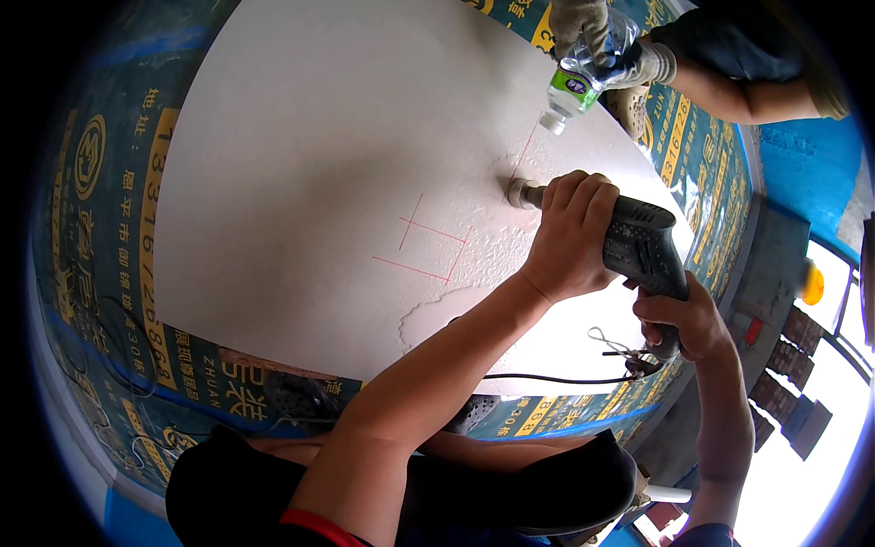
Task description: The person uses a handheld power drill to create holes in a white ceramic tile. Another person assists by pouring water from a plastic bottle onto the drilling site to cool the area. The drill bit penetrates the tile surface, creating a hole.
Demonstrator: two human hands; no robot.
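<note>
Fingers (591, 196) of the left hand (574, 235) wrap the front end of a dark, dusty drill (645, 246), just behind its round metal bit (521, 192). I have the right hand (694, 317) clamped on the drill's rear handle; the two hands are apart from each other, both on the one tool. The drill lies tilted across my view, bit toward the left, at a red line on a pale slab (301, 155). From my station I cannot tell whether the bit is turning or has cut in. A black cord (547, 377) runs from the handle end leftward, over the slab and behind the left forearm. Around the bit and below it I note water (497, 244), beaded and in patches; more red lines (433, 233) cross on the slab to the left. Above the drill, a co-worker's gloved hands (583, 25) grip a clear bottle (570, 84) with a green label, tipped, its white neck pointing down toward the bit; flow from it I cannot make out. A shoe (629, 111) shows beside the bottle. Beneath the slab, printed green sheeting (128, 210) covers the floor. At far right I log stacked brown blocks (791, 360) near a bright opening.
</note>
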